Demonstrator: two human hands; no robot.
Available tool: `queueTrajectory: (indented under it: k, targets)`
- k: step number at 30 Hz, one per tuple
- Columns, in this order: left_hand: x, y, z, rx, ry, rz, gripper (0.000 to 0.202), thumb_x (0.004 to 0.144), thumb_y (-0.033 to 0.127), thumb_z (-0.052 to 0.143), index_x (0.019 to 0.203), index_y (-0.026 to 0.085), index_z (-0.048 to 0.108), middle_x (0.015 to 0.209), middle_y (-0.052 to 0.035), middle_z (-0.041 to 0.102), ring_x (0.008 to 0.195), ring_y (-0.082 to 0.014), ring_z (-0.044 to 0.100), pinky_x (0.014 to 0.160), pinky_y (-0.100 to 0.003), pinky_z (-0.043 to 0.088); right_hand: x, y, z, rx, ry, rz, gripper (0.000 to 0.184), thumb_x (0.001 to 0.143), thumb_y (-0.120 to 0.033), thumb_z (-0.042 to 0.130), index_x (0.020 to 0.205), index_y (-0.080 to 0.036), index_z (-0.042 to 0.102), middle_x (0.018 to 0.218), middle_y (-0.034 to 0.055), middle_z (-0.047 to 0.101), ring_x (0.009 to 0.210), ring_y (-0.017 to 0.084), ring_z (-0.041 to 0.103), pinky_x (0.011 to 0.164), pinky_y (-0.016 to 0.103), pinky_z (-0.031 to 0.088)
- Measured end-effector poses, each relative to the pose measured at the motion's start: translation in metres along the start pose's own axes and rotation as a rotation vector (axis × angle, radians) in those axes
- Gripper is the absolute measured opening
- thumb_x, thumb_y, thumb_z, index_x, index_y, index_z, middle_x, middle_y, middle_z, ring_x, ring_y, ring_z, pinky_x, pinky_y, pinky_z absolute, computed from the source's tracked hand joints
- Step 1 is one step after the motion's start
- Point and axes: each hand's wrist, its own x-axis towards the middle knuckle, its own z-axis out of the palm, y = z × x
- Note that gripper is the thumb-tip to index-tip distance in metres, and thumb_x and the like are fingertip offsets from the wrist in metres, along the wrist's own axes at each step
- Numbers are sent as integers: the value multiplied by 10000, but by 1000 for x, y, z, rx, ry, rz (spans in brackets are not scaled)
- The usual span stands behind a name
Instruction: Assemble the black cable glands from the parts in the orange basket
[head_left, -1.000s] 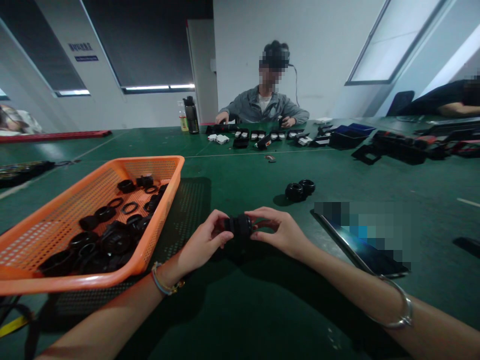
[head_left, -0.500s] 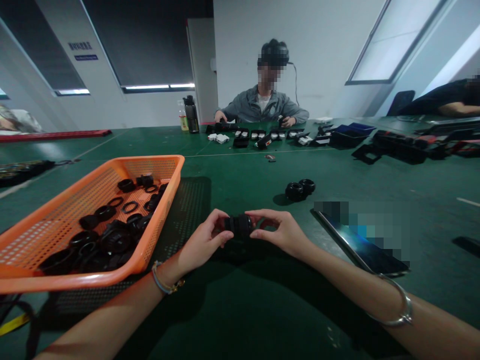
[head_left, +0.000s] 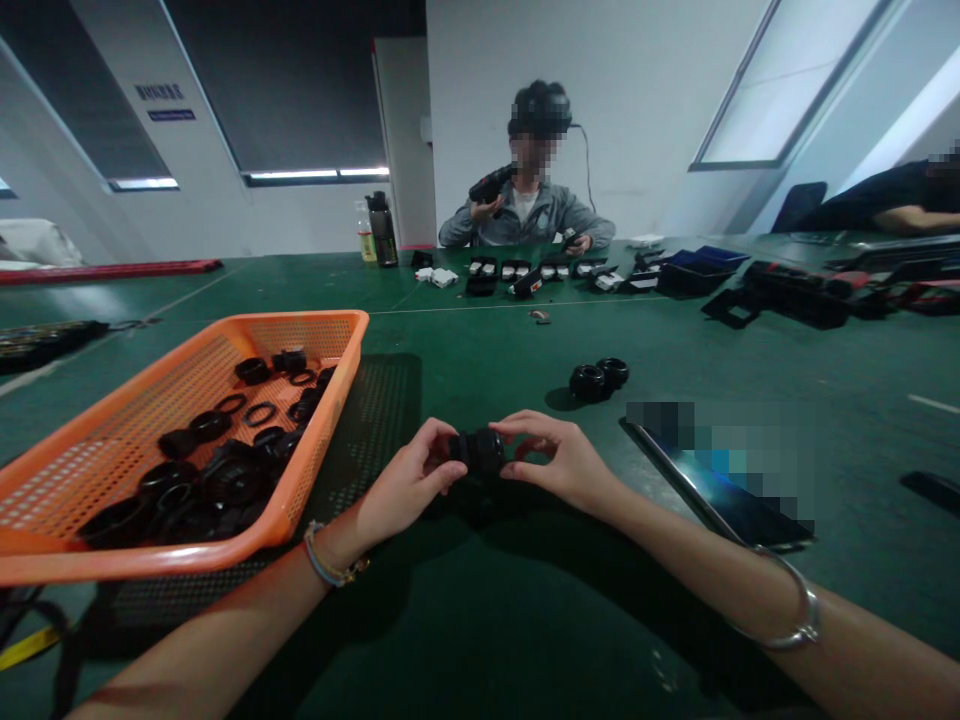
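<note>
Between my two hands is a black cylindrical fitting (head_left: pixel 478 453), held level just above the green table. My left hand (head_left: pixel 420 462) pinches its left end with thumb and fingers. At the right end, my right hand (head_left: pixel 551 452) grips the rim between thumb and fingertips. Fine detail on the dark fitting is hard to make out. Two similar black fittings (head_left: pixel 598 378) rest together on the table beyond my right hand. To the left, an orange perforated basket (head_left: pixel 300 505) contains many loose black rings and fittings (head_left: pixel 234 475).
A phone-like dark slab (head_left: pixel 720 490) lies by my right forearm. Across the green table (head_left: pixel 480 640) a co-worker (head_left: pixel 536 215) sits behind a row of small black-and-white parts (head_left: pixel 525 272). Two bottles (head_left: pixel 381 228) stand at the back. Blue trays (head_left: pixel 701 268) are at far right.
My right fingers have shifted slightly on the fitting's right end; my left hand stays put. The co-worker opposite has raised a dark tool from the table to chest height.
</note>
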Motion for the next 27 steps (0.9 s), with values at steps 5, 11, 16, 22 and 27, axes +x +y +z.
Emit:
queueTrajectory:
  k: [5,11,16,22,27]
  targets:
    - [-1,2,0,-4,-6,7,194,753,281,488,893,182,397,651,60,449,537,-81,452,520,-209,377,-1,-1,2,28,27,-8,490,598,-115,689,1068,-225,603,917,23,638,838,159,603,753,319,514]
    - [0,1,0,-7,-10,8,190,754,288,489,887,186,400,645,62,450,545,-86,459,529,-214,386,1,-2,0,-1,1,-11,364,614,-143,689,971,-209,658,953,42,661,862,179,603,742,333,503]
    - [-1,0,0,-6,-6,7,180,756,280,496,881,190,403,652,61,455,544,-85,456,529,-213,388,1,-1,-1,-29,5,19,385,613,-194,709,995,-189,660,922,55,675,800,179,609,699,331,502]
    - [-1,2,0,-3,0,-9,190,747,286,503,879,192,403,649,60,451,551,-91,457,536,-220,382,1,-1,-1,-52,-3,45,374,622,-252,714,988,-193,670,859,50,679,773,178,609,696,330,503]
    - [-1,0,-1,-4,-6,10,194,765,313,478,887,188,393,639,58,451,542,-94,453,534,-224,373,1,0,-4,-23,-62,22,385,641,-227,688,1022,-182,654,877,52,660,772,167,598,685,314,493]
